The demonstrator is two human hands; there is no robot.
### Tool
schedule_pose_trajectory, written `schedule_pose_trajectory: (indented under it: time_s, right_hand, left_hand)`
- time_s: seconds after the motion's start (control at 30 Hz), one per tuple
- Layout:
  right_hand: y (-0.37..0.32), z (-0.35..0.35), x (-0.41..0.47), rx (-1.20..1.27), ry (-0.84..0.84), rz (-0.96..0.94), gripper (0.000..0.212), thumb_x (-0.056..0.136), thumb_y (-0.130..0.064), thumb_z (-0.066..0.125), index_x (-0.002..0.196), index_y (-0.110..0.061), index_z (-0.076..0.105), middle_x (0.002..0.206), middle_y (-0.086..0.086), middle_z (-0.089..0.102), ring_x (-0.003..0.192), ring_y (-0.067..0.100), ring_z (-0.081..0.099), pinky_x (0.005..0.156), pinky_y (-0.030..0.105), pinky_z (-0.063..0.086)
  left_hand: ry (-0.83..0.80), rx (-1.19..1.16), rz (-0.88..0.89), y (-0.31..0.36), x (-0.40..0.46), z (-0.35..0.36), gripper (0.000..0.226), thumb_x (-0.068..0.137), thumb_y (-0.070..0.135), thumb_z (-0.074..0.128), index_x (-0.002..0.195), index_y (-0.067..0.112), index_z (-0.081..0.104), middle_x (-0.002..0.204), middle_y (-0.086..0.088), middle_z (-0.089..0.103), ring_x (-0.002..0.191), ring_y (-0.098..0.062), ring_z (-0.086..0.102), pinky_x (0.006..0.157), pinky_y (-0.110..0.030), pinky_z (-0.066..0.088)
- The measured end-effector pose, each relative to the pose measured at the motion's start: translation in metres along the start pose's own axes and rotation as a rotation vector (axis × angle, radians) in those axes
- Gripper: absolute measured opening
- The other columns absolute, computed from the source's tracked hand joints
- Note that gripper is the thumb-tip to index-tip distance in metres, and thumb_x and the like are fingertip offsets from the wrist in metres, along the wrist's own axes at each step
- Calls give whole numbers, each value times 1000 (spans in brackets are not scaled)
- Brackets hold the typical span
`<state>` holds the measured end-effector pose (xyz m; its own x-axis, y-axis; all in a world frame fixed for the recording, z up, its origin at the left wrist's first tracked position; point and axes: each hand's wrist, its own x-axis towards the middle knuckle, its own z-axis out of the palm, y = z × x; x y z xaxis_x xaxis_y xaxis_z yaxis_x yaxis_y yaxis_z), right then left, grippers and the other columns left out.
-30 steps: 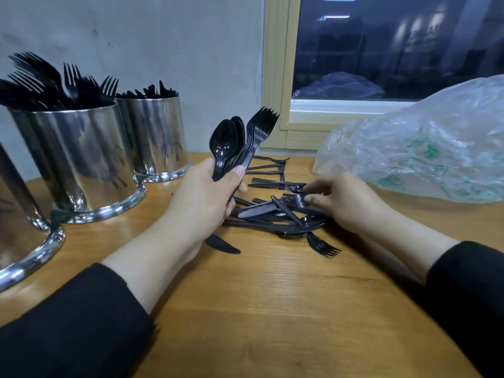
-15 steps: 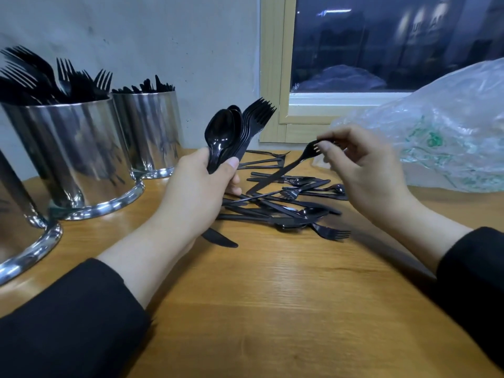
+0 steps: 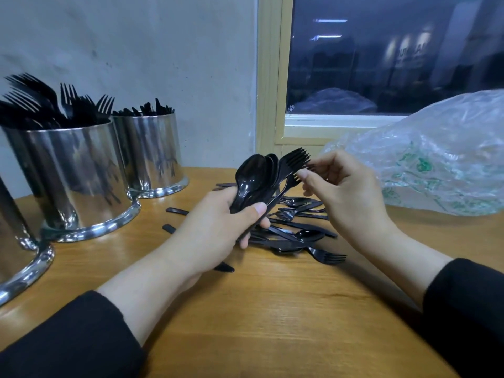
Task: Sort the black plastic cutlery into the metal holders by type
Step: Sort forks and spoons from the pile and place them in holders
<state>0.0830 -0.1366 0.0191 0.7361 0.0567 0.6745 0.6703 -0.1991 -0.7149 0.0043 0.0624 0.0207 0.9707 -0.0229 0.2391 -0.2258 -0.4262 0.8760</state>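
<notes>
The left hand point(image 3: 215, 230) grips a fanned bundle by the handles: spoons point(image 3: 252, 175) on its near side, forks point(image 3: 293, 162) on the side facing the right hand point(image 3: 346, 195). The right hand's thumb and curled fingers pinch a fork by its head and bring it against the bundled forks; its handle slants down toward the left palm. Below and between both hands lies the loose pile point(image 3: 297, 233) of mixed cutlery on the desk point(image 3: 272, 309). Beyond the left hand, well apart, stand the holders: one point(image 3: 71, 173) full of forks, and past it another point(image 3: 152, 151) whose contents I cannot identify.

To do this step well, I judge the new fork should nest tines-to-tines with the held forks, handle slid under the left thumb before the right hand lets go. Keep spoons and forks separated in the fan, so each group can later drop into its holder cleanly. A loosened left grip could spill the bundle.
</notes>
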Motion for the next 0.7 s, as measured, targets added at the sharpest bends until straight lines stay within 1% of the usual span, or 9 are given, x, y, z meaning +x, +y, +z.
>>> schedule_pose_trajectory:
  time_s: [0.07, 0.13, 0.23, 0.33, 0.4, 0.47, 0.57, 0.63, 0.7]
  right_hand:
    - [-2, 3, 1, 1, 0, -3, 9, 89, -13, 73, 88, -16, 64, 73, 2, 69, 66, 10, 65, 63, 16, 50]
    - [-2, 5, 2, 5, 0, -1, 11, 88, -12, 73, 88, -18, 64, 73, 2, 69, 65, 10, 65, 62, 17, 50]
    - [1, 6, 4, -22, 10, -3, 13, 89, -21, 73, 97, -21, 64, 83, 0, 70, 76, 14, 68, 70, 27, 55]
    - [11, 1, 9, -151, -6, 54, 10, 95, -30, 63, 101, -22, 64, 86, -2, 69, 76, 13, 66, 73, 33, 55]
    - [22, -4, 11, -374, -130, 90, 10, 99, -28, 58, 104, -27, 67, 88, -4, 69, 81, 13, 64, 75, 33, 53]
    - [32, -6, 11, -582, -342, 88, 21, 99, -24, 58, 117, -29, 67, 104, -7, 70, 92, 11, 63, 84, 28, 50]
    - [38, -5, 12, -687, -605, 59, 34, 97, -18, 60, 130, -25, 63, 123, -9, 67, 107, 5, 59, 92, 19, 41]
    - [40, -2, 14, -747, -698, 26, 39, 95, -17, 60, 133, -27, 61, 128, -9, 64, 113, 8, 58, 98, 22, 42]
    - [42, 0, 16, -764, -739, 18, 42, 94, -15, 60, 133, -28, 61, 130, -10, 63, 117, 11, 57, 102, 27, 43]
  left_hand:
    - [-22, -10, -4, -1, 0, -1, 27, 103, 33, 56, 89, 14, 70, 50, 8, 55, 39, -3, 39, 47, -20, 31]
    - [-34, 7, -16, -2, 2, -2, 29, 102, 34, 56, 86, 13, 69, 50, 5, 53, 39, -4, 39, 49, -23, 29]
    - [4, 3, -36, -4, 4, -4, 28, 103, 31, 54, 84, 13, 64, 52, 10, 55, 43, -5, 40, 46, -18, 32]
    - [103, -111, -47, -7, 8, -6, 21, 104, 26, 54, 87, 18, 62, 68, 7, 65, 49, -8, 44, 41, -13, 33]
    - [166, -149, -51, -11, 10, -8, 19, 104, 25, 55, 88, 17, 62, 73, 6, 67, 51, -10, 45, 41, -14, 33]
    - [202, -163, -51, -13, 12, -9, 18, 104, 26, 55, 89, 17, 62, 73, 6, 68, 52, -11, 45, 41, -14, 32]
    - [207, -165, -46, -15, 13, -8, 17, 103, 27, 55, 91, 18, 62, 74, 7, 69, 53, -12, 46, 43, -16, 33]
    - [203, -159, -43, -15, 13, -8, 18, 103, 28, 55, 90, 18, 62, 74, 7, 69, 54, -12, 46, 44, -16, 33]
    - [199, -153, -41, -15, 12, -8, 18, 104, 29, 55, 90, 19, 62, 75, 7, 69, 54, -12, 46, 44, -16, 34]
